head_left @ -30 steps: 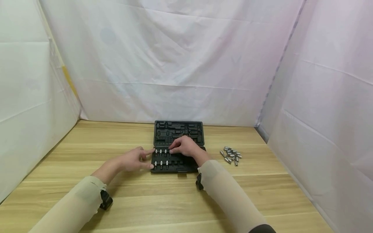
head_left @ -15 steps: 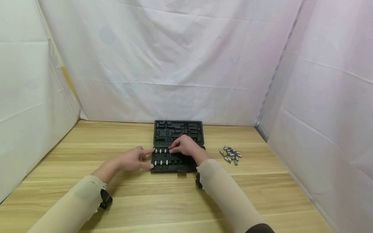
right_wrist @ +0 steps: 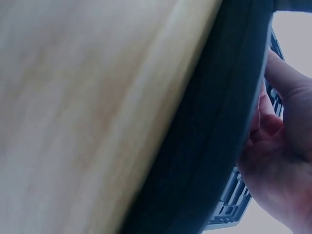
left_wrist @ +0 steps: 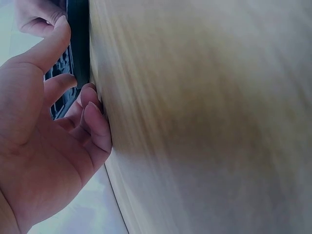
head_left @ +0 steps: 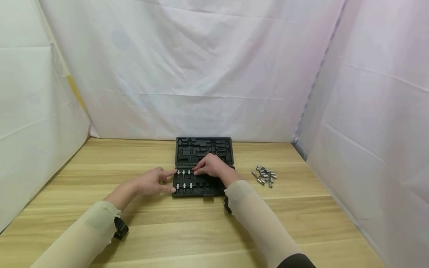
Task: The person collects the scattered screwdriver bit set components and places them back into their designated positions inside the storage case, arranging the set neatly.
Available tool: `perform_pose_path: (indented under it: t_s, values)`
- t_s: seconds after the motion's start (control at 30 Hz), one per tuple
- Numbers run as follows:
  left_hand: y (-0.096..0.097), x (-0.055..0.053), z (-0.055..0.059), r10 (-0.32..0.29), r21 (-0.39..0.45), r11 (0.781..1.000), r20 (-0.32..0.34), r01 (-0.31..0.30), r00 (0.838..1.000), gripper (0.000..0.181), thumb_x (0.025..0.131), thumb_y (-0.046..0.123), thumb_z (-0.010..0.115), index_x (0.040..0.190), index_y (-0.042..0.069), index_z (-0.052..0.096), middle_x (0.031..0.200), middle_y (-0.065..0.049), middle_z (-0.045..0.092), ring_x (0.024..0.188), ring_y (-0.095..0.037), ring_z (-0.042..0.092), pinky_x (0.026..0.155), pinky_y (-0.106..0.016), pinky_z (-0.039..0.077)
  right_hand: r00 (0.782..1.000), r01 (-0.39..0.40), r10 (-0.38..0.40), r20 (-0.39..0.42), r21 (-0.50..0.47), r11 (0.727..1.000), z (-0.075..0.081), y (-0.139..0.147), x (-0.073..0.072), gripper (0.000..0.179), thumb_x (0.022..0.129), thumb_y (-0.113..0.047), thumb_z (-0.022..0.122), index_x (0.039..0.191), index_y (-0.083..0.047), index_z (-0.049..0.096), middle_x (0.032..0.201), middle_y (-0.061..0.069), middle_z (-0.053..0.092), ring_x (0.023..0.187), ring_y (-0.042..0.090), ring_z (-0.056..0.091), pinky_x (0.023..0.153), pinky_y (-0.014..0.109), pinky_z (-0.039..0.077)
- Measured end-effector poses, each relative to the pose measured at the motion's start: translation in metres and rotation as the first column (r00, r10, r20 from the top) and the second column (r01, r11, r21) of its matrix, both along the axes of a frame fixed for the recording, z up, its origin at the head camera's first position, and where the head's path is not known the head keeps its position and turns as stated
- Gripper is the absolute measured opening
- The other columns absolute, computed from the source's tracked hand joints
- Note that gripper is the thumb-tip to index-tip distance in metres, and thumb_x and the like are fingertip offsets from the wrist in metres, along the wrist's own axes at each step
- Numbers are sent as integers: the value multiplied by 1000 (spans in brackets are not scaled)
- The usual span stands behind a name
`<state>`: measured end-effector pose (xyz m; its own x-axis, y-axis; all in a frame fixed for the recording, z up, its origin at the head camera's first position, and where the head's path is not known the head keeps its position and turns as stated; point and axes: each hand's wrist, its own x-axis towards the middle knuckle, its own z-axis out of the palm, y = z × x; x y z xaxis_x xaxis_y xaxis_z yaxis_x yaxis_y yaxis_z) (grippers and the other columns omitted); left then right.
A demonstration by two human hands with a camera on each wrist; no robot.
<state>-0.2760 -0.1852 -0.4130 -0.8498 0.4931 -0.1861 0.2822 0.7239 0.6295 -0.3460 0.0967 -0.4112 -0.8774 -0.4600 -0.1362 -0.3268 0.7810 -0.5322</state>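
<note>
An open black tool case (head_left: 201, 193) lies on the table in the head view. Three bit sockets with silver heads and dark shanks sit in its upper row, among them one upper bit socket (head_left: 183, 173), and three more in the lower row, such as a lower bit socket (head_left: 184, 187). My left hand (head_left: 152, 182) touches the case's left edge with extended thumb and index finger; its other fingers curl in beside the case. Over the upper row, my right hand (head_left: 214, 169) pinches a small bit socket (head_left: 194, 176), mostly hidden by the fingertips.
A loose pile of bit sockets (head_left: 264, 175) lies on the wooden table (head_left: 161, 230) right of the case. The case's raised lid (head_left: 204, 143) stands behind its base. White sheets (head_left: 187, 74) hang around the table's back and sides.
The head view has shifted slightly. Both hands stay at nearly the same places on the case, the right fingertips still at the upper row.
</note>
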Motion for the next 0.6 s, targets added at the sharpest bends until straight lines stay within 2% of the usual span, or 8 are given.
perform_pose_path:
  t_s: [0.4,0.6]
  values:
    - [-1,1,1,-2,15,1000,-8,2,1000,88,98,46,82,169,14,41,114,-14,57,99,-24,58,85,-38,52,1000,-23,25,16,-68,997,2,7,-1,23,100,-27,83,122,-25,86,124,-3,82,122,21,73,107,44,59]
    - [-1,1,-1,7,19,1000,12,-7,1000,88,98,47,82,169,16,42,117,-14,58,101,-24,59,87,-39,52,999,-17,21,36,-113,994,-2,11,1,24,101,-27,82,124,-24,85,126,-1,81,121,21,73,106,44,60]
